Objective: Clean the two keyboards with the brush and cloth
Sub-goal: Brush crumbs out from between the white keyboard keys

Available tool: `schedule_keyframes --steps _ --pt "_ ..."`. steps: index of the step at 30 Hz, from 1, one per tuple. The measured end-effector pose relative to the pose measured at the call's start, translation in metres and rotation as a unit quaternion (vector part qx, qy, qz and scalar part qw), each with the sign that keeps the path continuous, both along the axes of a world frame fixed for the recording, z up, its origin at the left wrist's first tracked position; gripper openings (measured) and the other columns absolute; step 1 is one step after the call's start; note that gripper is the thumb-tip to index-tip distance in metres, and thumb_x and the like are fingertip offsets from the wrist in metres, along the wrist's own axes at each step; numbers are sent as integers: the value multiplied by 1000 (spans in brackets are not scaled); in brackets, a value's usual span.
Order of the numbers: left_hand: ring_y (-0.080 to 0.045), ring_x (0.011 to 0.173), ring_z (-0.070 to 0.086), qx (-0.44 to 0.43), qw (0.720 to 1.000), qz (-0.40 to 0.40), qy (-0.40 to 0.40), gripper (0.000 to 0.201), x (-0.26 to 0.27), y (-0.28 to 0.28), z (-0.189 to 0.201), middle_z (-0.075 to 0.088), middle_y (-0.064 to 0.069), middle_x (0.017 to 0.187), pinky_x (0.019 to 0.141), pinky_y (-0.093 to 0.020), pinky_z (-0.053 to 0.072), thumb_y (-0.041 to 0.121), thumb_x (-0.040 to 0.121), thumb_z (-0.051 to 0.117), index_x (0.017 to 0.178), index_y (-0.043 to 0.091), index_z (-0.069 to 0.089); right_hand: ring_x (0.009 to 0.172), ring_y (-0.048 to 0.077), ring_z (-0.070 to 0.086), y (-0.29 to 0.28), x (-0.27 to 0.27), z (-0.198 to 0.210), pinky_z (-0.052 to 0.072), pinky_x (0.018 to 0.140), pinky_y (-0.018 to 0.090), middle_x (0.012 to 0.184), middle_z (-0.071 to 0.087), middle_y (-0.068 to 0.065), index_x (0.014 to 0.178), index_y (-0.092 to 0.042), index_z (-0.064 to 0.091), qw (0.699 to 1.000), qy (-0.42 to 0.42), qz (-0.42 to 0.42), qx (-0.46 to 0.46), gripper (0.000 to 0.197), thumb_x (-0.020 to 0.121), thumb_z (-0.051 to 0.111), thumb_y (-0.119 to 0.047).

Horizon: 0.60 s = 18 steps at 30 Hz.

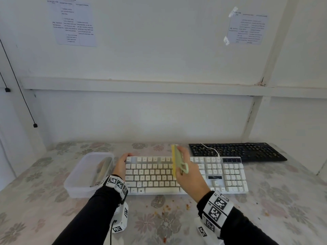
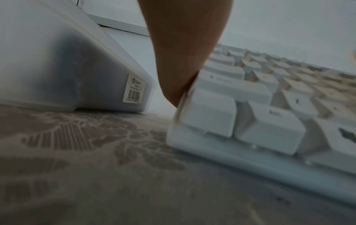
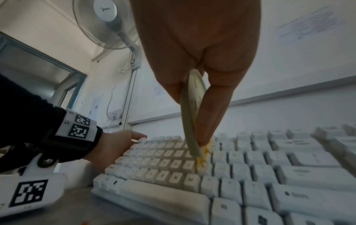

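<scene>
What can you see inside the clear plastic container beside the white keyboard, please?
Inside the plastic container, a grey-brown shape lies against its right wall; through the frosted plastic I cannot tell what it is. The left hand covers its right edge.

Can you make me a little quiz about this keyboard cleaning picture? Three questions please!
1. True or false: the right hand holds the yellow-bristled brush over the white keyboard.
2. Which keyboard lies farther from the person? A. black keyboard B. the white one
3. Fill in: the left hand holds the white keyboard's ____ end, beside the clear plastic container.

Key: 1 true; 2 A; 3 left.
</scene>
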<state>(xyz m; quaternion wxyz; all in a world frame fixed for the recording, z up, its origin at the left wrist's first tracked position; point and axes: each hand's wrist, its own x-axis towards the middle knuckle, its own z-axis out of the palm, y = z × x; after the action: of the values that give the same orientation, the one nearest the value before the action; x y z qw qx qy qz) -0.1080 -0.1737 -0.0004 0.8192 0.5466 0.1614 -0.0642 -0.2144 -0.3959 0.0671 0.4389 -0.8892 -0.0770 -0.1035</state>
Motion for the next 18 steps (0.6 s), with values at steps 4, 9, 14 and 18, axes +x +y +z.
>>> schedule_keyframes --steps 4,9,14,18 --pt "-19 36 46 13 1000 8 3 34 1 1 -2 45 2 39 49 -24 39 37 90 48 58 24 47 42 10 39 -10 -5 -6 35 39 21 58 49 1 131 -33 29 996 84 5 -28 64 83 40 8" --pt "-18 35 47 20 1000 8 -5 35 0 -1 -1 46 2 38 49 -24 40 37 91 46 58 25 47 51 18 52 -22 -5 8 52 48 31 76 57 7 130 -33 29 988 143 -13 -57 54 87 41 -2" --pt "-17 32 45 17 1000 17 -3 35 -2 -3 0 43 3 36 43 -22 41 37 92 45 58 25 44 44 9 45 -37 3 14 37 37 14 64 53 2 139 -30 24 999 -23 -36 -5 64 88 42 5" --pt "-17 32 46 22 1000 20 -5 34 -3 -5 3 44 3 36 41 -21 41 35 93 44 60 25 44 42 11 41 -47 2 3 33 33 13 62 50 4 135 -33 30 997 45 -38 -42 68 83 41 9"
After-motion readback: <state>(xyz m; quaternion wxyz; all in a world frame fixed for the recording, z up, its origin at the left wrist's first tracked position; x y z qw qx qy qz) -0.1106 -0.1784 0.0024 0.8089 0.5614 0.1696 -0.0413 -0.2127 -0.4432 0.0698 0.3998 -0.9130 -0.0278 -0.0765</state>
